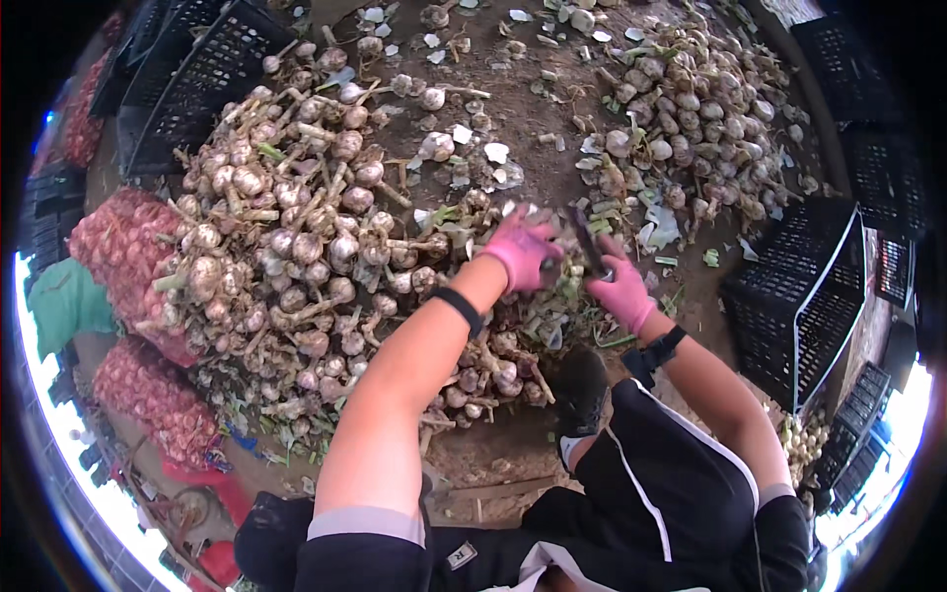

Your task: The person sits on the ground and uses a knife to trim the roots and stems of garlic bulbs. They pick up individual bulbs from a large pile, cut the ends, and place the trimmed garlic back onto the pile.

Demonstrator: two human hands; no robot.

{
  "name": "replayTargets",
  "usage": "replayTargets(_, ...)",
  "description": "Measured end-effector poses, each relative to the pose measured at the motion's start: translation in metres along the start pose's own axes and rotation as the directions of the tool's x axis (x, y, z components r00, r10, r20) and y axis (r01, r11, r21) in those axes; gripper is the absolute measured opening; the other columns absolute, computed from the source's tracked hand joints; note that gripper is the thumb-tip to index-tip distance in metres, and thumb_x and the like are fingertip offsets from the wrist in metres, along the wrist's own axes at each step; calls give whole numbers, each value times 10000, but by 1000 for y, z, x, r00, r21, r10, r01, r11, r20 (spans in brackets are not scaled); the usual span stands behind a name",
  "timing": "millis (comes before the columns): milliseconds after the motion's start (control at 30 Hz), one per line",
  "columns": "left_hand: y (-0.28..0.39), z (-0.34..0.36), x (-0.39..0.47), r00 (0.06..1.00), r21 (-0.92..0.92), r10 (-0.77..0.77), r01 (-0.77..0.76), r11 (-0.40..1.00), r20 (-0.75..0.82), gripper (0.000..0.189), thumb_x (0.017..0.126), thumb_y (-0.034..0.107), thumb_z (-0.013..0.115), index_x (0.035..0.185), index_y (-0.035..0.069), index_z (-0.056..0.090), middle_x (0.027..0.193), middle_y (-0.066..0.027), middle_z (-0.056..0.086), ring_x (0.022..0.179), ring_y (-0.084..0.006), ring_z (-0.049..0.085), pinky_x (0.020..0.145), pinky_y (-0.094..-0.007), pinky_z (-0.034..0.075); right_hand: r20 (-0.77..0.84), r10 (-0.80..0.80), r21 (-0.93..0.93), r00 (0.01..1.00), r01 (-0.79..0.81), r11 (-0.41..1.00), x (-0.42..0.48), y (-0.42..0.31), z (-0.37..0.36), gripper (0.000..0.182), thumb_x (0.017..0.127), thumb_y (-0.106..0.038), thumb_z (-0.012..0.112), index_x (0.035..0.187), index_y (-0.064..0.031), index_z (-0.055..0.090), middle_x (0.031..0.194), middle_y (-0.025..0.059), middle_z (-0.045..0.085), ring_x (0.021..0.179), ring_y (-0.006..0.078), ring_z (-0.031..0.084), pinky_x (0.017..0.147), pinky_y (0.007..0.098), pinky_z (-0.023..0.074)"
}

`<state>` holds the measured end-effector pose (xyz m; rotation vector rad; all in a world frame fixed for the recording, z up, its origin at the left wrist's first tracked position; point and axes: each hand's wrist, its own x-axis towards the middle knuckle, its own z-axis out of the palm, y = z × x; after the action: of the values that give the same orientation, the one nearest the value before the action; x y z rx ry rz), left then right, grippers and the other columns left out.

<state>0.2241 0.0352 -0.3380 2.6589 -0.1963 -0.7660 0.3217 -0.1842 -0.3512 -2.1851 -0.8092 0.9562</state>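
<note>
My left hand [524, 250], in a pink glove, is over the right edge of a large heap of garlic bulbs with stems [311, 244]; its fingers are blurred, and whether they hold a bulb cannot be told. In my right hand [621, 287], also gloved in pink, is a dark-handled cutting tool [587, 240], its kind unclear, pointing up and left. Cut stems and leaf trimmings [566, 311] lie beneath both hands. A second pile, of bulbs with short-cut stems [703, 118], is at the upper right.
Black plastic crates stand at the upper left [196, 89] and at the right [769, 288]. Red mesh sacks of garlic [126, 251] lie at the left. My shoe [581, 388] is just below the trimmings. Peeled skins [496, 153] are scattered over the dirt floor.
</note>
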Motion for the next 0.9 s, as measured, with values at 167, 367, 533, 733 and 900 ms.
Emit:
replayTargets(167,24,23,-74,999,-24,-34,34,999,8,484,795,481,587,1231,273,614,1395,-62,497,1369,-255,381,1172,-484,192,298,-145,-72,943,174,982,-38,-27,47,407,683,-216,680,1010,26,659,1429,201,452,1362,378,366,1131,407,305)
replayTargets(367,36,31,-160,974,-59,-222,220,974,-39,307,775,370,639,1054,249,680,1238,-53,577,1291,-238,450,1152,-483,229,416,-7,141,910,-57,988,-74,-37,57,469,723,-253,692,1089,34,634,1135,167,633,930,239,661,787,327,528)
replayTargets(533,49,57,-244,934,50,-357,358,932,-30,283,744,334,672,1005,226,676,1253,-54,580,1279,-247,458,1152,-489,207,442,180,275,879,-324,905,-81,-48,45,456,718,-222,710,1089,31,630,794,69,673,710,130,627,661,286,506)
replayTargets(733,37,78,-326,620,-213,-775,779,589,125,368,753,344,712,1099,227,673,1261,-93,549,1219,-343,473,1098,-434,329,446,146,337,883,-317,886,-82,-40,52,452,730,-221,717,1102,21,631,774,57,666,679,130,625,627,275,501)
replayTargets(900,70,62,-307,523,-59,-830,838,542,-196,562,830,292,630,1373,225,498,1492,-153,352,1292,-371,450,1087,-471,350,456,148,226,878,-275,935,-93,-44,62,499,712,-269,706,1114,19,633,765,69,671,684,135,630,642,281,510)
